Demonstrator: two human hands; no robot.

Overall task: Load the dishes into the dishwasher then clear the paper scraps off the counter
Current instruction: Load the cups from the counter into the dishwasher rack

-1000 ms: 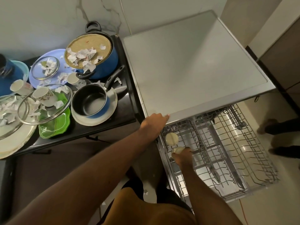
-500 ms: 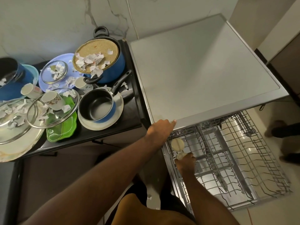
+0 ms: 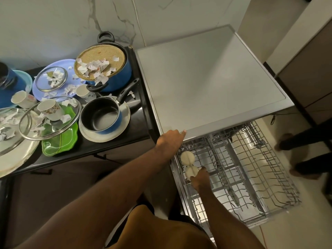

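Note:
The dishwasher's wire rack [image 3: 251, 169] is pulled out below its grey top [image 3: 212, 81]. Two cream cups sit upside down in the rack's left row: one cup [image 3: 187, 157] stands free, and my right hand [image 3: 200, 178] grips the nearer cup [image 3: 191, 173]. My left hand [image 3: 169, 142] rests on the front corner of the dishwasher top. On the black counter [image 3: 138, 123] stand a blue saucepan [image 3: 102, 117] on a white plate, a blue pot [image 3: 107, 69] with a woven lid, loose cups [image 3: 49, 109] and torn paper scraps [image 3: 93, 69].
Glass lids [image 3: 51, 79], a green plate [image 3: 59, 141], a lavender plate and a steel tray crowd the counter's left. Another person's dark-clothed legs [image 3: 309, 141] stand on the floor to the right of the rack. A marble wall backs the counter.
My right hand has stayed on the nearer cup in the rack and settled slightly lower. My left hand has held its place on the dishwasher top. The view shifted a little.

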